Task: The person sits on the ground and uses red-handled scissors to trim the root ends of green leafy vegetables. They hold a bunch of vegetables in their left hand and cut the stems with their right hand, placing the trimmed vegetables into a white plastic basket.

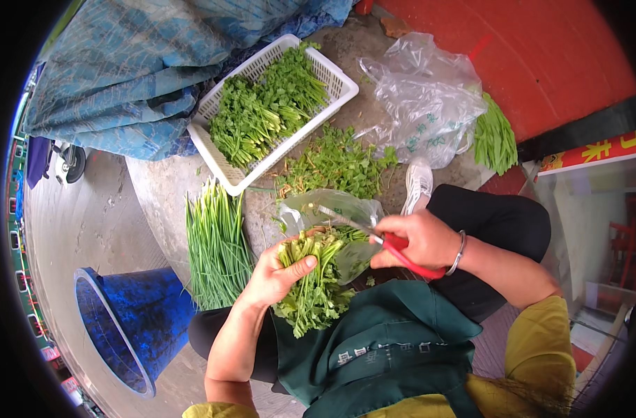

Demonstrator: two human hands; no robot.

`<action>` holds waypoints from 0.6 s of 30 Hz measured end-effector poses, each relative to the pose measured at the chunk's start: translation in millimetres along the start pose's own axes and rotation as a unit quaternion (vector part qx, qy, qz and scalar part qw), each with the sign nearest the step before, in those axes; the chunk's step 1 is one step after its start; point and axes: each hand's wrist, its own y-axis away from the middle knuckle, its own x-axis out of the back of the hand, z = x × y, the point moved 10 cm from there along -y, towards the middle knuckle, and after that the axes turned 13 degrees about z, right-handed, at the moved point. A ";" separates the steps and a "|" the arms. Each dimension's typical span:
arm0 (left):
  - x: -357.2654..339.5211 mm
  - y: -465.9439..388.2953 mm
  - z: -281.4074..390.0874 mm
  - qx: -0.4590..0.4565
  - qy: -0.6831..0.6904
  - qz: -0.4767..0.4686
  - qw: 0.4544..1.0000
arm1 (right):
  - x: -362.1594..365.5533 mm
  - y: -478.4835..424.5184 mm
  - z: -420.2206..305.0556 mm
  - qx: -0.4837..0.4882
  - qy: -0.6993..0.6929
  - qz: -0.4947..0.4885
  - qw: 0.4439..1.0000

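A bunch of leafy green herbs (318, 300), perhaps coriander or celery, is gripped in my left hand (276, 274), stem ends up and leaves hanging over my lap. My right hand (420, 240) holds red-handled scissors (409, 259), their blades pointing up and left, just above and right of the stem ends. Under the blades, a clear plastic bag (331, 201) lies open with more greens partly visible in it. Just beyond it, a loose heap of leafy trimmings (338, 164) rests on the concrete.
A white plastic basket (291, 151) holds similar herb bunches. Garlic chives or scallions (213, 251) lie at left, near a blue bucket (140, 313). At upper right are a crumpled plastic bag (427, 99) and flat-leaved greens (495, 136). A blue tarp (129, 78) hangs at upper left.
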 end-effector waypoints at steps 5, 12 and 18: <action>-4.2 -2.8 4.6 0.012 0.053 -0.005 0.998 | 16.5 -15.6 1.9 -0.053 -0.104 0.069 0.991; -8.4 -1.7 1.5 -0.017 0.022 -0.005 1.000 | -6.6 -36.7 -72.4 0.242 0.054 0.159 0.956; -6.3 -0.8 -0.5 0.027 0.020 0.004 0.999 | 40.2 -60.6 -44.0 0.113 0.082 0.233 0.963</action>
